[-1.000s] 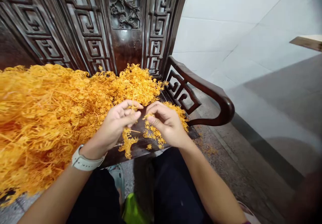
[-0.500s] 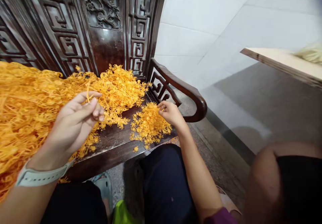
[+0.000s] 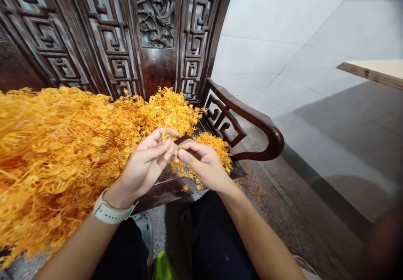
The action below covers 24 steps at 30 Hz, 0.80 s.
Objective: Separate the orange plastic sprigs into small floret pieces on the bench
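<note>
A huge mass of dried orange-yellow sprigs (image 3: 56, 158) covers the left of the dark wooden bench seat (image 3: 163, 192). A smaller heap of the same sprigs (image 3: 217, 152) lies partly behind my right hand (image 3: 201, 166). My left hand (image 3: 146, 166), with a white watch strap (image 3: 108, 210) on its wrist, pinches a thin orange sprig (image 3: 164, 135) at its fingertips. The two hands nearly touch above the seat. My right fingers are curled together, and their tips hide anything they might hold.
A carved dark wood bench back (image 3: 154, 19) rises behind the sprigs, with a curved armrest (image 3: 248, 122) at its right. White wall tiles (image 3: 267, 53) and a pale board's edge (image 3: 371, 72) lie beyond. Speckled stone floor (image 3: 283, 204) shows below, with dark-clothed knees (image 3: 220, 238) under my hands.
My hands were apart half a second ago and have come back together over the seat. My right hand now covers much of the small heap. The view has swung slightly.
</note>
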Each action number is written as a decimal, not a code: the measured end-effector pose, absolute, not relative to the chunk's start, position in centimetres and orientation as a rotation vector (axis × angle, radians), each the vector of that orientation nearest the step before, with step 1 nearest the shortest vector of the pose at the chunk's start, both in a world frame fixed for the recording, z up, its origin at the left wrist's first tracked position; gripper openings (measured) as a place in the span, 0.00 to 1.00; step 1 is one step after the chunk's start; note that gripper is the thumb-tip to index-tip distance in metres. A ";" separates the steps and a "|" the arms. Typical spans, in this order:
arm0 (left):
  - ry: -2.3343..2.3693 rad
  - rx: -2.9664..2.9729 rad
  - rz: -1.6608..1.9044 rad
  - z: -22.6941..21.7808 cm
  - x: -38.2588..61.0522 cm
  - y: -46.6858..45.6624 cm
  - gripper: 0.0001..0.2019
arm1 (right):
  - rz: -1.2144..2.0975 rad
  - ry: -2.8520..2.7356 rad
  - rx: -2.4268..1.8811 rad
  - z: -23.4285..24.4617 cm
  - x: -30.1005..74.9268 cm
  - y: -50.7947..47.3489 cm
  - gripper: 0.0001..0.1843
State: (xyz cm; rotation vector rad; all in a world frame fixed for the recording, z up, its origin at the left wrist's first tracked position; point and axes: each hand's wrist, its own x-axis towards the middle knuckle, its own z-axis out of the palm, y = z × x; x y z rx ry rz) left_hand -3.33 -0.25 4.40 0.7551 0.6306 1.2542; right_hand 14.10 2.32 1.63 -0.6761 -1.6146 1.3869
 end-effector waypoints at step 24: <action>0.567 0.749 0.980 3.8 -3.7 -1.1 0.11 | 1.441 -1.721 -0.367 0.3 15.4 3.2 0.13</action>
